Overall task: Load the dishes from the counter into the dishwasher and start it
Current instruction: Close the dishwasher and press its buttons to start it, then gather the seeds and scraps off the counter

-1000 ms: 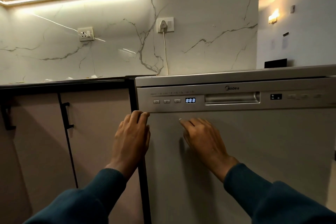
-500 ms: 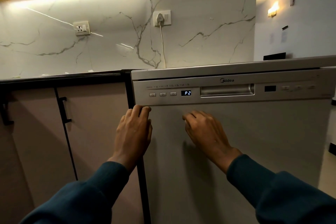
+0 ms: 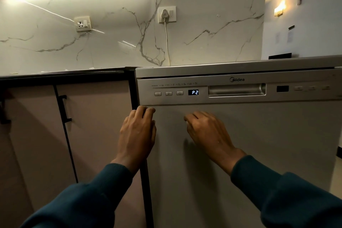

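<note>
Dishwasher (image 3: 240, 153) silver, door closed, display (image 3: 193, 92) reads P2

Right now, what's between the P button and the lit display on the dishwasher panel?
One more button, marked with what looks like a clock symbol, sits between the P button and the display reading P2, seen in the head view.

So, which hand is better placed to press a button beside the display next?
Probably the left hand: its fingertips lie just under the three buttons left of the display. The right hand sits lower, further right.
</note>
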